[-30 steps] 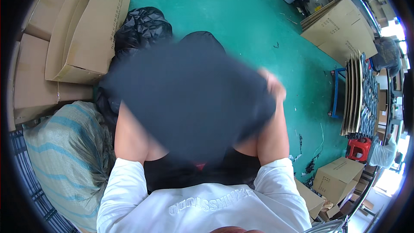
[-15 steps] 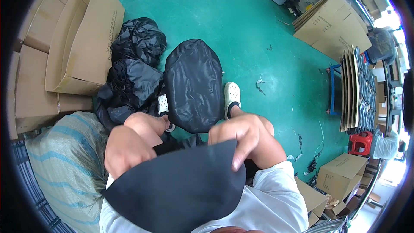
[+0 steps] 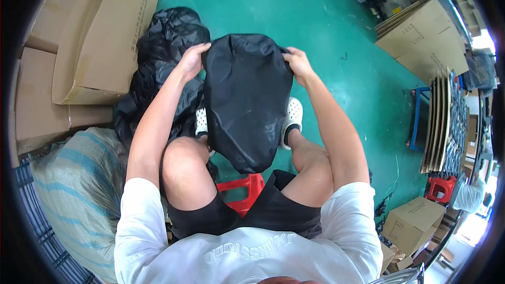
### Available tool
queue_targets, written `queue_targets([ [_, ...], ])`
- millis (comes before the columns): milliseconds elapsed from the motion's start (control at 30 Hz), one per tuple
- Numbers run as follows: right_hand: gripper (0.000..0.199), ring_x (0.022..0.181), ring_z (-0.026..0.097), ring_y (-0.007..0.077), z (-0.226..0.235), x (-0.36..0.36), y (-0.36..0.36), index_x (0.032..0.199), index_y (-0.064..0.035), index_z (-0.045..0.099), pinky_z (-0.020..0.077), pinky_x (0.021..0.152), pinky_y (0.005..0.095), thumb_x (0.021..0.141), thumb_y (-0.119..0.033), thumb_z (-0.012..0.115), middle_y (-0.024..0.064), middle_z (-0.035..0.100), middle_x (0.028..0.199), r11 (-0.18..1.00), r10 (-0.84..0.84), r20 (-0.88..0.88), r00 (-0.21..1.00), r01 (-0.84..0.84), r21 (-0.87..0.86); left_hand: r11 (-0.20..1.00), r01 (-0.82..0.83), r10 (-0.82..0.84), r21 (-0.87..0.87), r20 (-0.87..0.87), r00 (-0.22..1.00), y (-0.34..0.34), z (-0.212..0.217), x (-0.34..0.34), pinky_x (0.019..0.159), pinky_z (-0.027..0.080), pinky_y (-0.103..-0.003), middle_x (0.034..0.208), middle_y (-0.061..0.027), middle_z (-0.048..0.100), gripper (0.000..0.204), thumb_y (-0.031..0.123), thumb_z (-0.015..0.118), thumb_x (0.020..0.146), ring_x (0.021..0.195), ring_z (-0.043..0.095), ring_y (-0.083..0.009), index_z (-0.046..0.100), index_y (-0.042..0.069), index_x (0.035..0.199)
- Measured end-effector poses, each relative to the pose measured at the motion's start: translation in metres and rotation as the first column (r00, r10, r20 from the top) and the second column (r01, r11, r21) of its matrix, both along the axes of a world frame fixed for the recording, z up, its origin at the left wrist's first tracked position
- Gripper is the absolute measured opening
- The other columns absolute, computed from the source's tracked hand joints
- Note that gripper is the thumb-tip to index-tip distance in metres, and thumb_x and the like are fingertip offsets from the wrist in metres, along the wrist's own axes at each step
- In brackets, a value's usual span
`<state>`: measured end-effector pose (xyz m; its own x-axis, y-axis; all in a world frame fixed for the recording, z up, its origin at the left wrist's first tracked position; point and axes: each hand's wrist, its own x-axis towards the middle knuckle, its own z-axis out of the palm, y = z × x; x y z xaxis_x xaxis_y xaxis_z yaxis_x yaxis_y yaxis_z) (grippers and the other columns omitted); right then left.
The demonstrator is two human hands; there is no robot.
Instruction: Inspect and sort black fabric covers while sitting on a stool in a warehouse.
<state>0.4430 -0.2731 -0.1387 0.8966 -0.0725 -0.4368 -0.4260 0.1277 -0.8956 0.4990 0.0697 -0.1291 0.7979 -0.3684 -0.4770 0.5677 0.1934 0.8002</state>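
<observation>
From my end, I see the left hand [image 3: 192, 61] pinching the far left corner of the black fabric piece [image 3: 247, 105], and the right hand [image 3: 299, 64] gripping its far right corner. It spans between the pale clogs [image 3: 293, 115], over the green floor [image 3: 347, 26]. Black bags [image 3: 172, 34] bunch toward the floor's left edge.

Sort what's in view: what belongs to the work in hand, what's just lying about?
In hand:
black covering, held by left hand and right hand

Apparently lying about:
striped woven sack
open cardboard box at left
red stool at right
crumpled black bundles, possibly related
</observation>
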Motion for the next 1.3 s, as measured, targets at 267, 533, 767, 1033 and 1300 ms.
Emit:
queue_targets([
  [267,0.037,0.097,0.067,0.0186,-0.012,0.046,0.011,0.128,0.0016,0.055,0.0554,0.085,0.032,0.092,0.005,0.048,0.0132,0.066,0.114,0.893,0.045,0.118,0.992,-0.093,0.441,0.95,-0.21,0.208,-0.232,-0.033,0.978,-0.003,-0.047,0.043,0.095,0.05,-0.036,0.124,-0.0115,0.062,0.051,0.016,0.059,0.095,0.109,0.062,-0.0216,0.042,0.003,0.141],
  [533,0.028,0.087,0.066,0.0204,-0.111,0.077,0.001,0.118,0.0061,0.059,0.0543,0.075,0.0325,0.093,-0.005,0.058,0.0155,0.067,0.104,1.0,-0.008,-0.199,0.98,0.013,0.023,0.86,-0.111,0.105,0.498,0.039,0.994,0.001,-0.148,0.08,0.087,0.049,-0.032,0.115,-0.0145,0.067,0.039,0.014,0.066,0.09,0.1,0.064,-0.0209,0.061,0.001,0.126],
  [767,0.027,0.093,0.066,0.0199,-0.103,0.037,-0.019,0.117,0.0035,0.057,0.0527,0.081,0.0347,0.092,-0.009,0.058,0.0138,0.067,0.109,0.925,0.041,-0.307,0.951,0.08,0.372,0.921,-0.202,0.229,0.334,-0.043,0.973,0.015,-0.132,0.032,0.08,0.049,-0.03,0.107,-0.0096,0.068,0.039,0.027,0.071,0.089,0.095,0.064,-0.0179,0.065,0.002,0.118],
  [1033,0.026,0.102,0.064,0.0217,-0.061,0.01,-0.022,0.114,-0.0019,0.06,0.0468,0.096,0.0385,0.09,-0.013,0.061,0.0079,0.068,0.11,0.822,0.113,-0.133,0.985,-0.018,0.569,0.971,-0.213,0.229,0.107,-0.166,0.959,0.037,-0.098,-0.056,0.087,0.051,-0.031,0.113,-0.0069,0.065,0.05,0.021,0.07,0.091,0.1,0.064,-0.016,0.049,0.003,0.133],
  [1300,0.006,0.076,0.065,0.0147,-0.107,0.004,-0.029,0.088,-0.0091,0.061,0.0539,0.069,0.0355,0.092,-0.011,0.065,0.0016,0.066,0.084,0.946,0.116,-0.274,0.955,-0.023,0.323,0.931,-0.351,0.364,0.095,-0.282,0.888,0.057,-0.157,-0.065,0.086,0.052,-0.032,0.105,-0.0081,0.067,0.028,0.008,0.065,0.093,0.094,0.065,-0.0195,0.056,0.001,0.119],
])
